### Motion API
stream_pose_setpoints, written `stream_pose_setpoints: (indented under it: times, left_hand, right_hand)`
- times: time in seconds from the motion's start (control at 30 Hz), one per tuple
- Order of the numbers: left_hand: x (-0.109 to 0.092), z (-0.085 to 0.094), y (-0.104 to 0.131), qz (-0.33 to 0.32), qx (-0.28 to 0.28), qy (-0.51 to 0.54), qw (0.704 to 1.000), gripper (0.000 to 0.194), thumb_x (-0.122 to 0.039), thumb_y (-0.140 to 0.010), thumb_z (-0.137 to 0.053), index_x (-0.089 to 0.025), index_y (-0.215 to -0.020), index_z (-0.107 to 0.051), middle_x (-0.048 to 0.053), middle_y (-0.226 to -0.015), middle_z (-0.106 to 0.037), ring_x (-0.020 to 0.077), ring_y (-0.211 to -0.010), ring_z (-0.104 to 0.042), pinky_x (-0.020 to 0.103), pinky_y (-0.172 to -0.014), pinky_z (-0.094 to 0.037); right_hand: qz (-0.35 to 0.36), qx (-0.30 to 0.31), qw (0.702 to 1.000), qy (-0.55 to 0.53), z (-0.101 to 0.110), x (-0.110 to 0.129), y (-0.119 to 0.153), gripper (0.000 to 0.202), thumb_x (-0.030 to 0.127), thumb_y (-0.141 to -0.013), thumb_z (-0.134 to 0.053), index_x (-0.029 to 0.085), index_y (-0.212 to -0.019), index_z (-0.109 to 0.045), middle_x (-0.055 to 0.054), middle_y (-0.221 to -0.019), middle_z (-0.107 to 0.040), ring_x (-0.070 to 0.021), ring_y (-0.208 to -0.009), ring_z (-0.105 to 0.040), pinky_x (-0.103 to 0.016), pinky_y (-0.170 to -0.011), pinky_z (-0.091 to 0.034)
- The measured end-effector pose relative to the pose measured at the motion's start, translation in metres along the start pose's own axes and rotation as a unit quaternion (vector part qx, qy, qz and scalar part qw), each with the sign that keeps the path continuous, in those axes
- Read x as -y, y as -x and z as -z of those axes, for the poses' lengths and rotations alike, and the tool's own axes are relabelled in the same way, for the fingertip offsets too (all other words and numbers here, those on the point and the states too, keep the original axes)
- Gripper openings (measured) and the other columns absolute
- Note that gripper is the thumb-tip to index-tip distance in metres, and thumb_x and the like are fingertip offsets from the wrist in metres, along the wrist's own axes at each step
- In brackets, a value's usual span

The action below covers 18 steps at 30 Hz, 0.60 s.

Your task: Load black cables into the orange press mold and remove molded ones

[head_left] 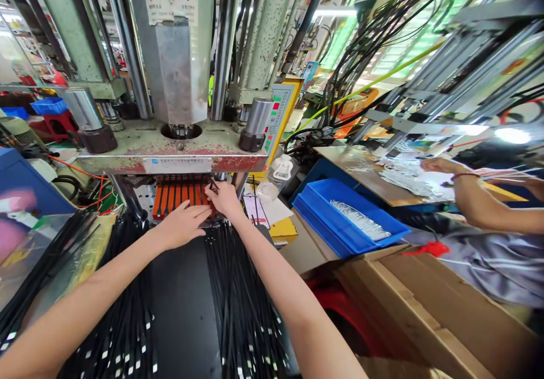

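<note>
An orange slotted mould [176,199] with dark strips in its grooves lies under the plate of a green press [170,151]. Over its front edge my left hand [182,226] is spread, palm down, with the fingers pointing right. At the mould's right end my right hand [224,197] has its fingers pinched around a small dark piece, too small to name. Bundles of black cables [244,294] with light ends lie to the right on a black board [182,305]. More black cables [123,311] lie on its left side.
To the right are a blue tray [314,206] holding white cables, a cardboard box [408,299] and a clear bottle [281,168]. Another person's hands [444,166] work at a brown table [352,172] farther right. The press's metal posts flank the mould.
</note>
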<state>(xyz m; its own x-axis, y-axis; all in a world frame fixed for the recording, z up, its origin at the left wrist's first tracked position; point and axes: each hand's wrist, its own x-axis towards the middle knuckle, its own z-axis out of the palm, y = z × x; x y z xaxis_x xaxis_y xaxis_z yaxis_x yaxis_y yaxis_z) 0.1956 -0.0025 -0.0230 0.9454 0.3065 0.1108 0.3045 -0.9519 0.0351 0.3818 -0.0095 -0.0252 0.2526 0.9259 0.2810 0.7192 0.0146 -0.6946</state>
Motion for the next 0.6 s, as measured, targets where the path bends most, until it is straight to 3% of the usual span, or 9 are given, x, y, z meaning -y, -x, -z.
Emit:
stream_pose_setpoints:
  times: [0.1, 0.2, 0.33, 0.5, 0.6]
  left_hand:
    - [0.008, 0.007, -0.014, 0.037, 0.029, -0.003, 0.999, 0.055, -0.048, -0.100, -0.033, -0.019, -0.146, -0.040, 0.010, -0.152, -0.042, 0.0230, -0.140, -0.038, 0.054, -0.120, -0.005]
    - [0.027, 0.011, -0.041, 0.081, 0.080, 0.014, 0.993, 0.059, -0.049, -0.101, -0.017, -0.022, -0.151, -0.032, 0.006, -0.157, -0.031, 0.0197, -0.146, -0.028, 0.052, -0.120, 0.003]
    - [0.058, 0.009, -0.080, 0.159, 0.111, 0.042, 0.980, 0.061, -0.050, -0.099, -0.014, -0.024, -0.153, -0.029, 0.003, -0.159, -0.027, 0.0200, -0.147, -0.025, 0.046, -0.121, -0.006]
    - [0.078, -0.001, -0.108, 0.204, 0.061, 0.051, 0.976, 0.062, -0.055, -0.097, -0.021, -0.025, -0.149, -0.036, 0.005, -0.153, -0.041, 0.0230, -0.144, -0.030, 0.041, -0.119, -0.016]
    - [0.082, -0.007, -0.112, 0.207, 0.038, 0.056, 0.976, 0.062, -0.058, -0.096, -0.022, -0.026, -0.146, -0.040, 0.003, -0.152, -0.041, 0.0240, -0.143, -0.031, 0.040, -0.118, -0.019]
  right_hand:
    - [-0.003, -0.005, 0.999, 0.041, 0.004, 0.000, 0.004, 0.022, 0.008, -0.088, -0.054, 0.014, -0.103, -0.068, -0.009, -0.098, -0.074, -0.0169, -0.093, -0.069, -0.024, -0.088, -0.048]
    - [-0.004, 0.007, 0.993, 0.115, 0.006, 0.001, 0.014, 0.026, 0.010, -0.089, -0.055, 0.013, -0.112, -0.066, -0.012, -0.111, -0.070, -0.0202, -0.104, -0.066, -0.029, -0.095, -0.046]
    - [0.023, 0.061, 0.985, 0.162, 0.009, 0.000, 0.028, 0.026, 0.019, -0.090, -0.058, 0.017, -0.114, -0.067, -0.011, -0.115, -0.068, -0.0233, -0.109, -0.063, -0.033, -0.098, -0.046]
    - [0.033, 0.056, 0.979, 0.196, 0.006, -0.001, 0.029, 0.030, 0.022, -0.093, -0.055, 0.021, -0.121, -0.066, -0.011, -0.121, -0.065, -0.0226, -0.109, -0.064, -0.034, -0.097, -0.047]
    - [0.116, 0.032, 0.973, 0.198, -0.002, 0.006, 0.035, 0.026, 0.020, -0.092, -0.056, 0.017, -0.114, -0.069, -0.013, -0.127, -0.063, -0.0233, -0.116, -0.060, -0.035, -0.102, -0.045]
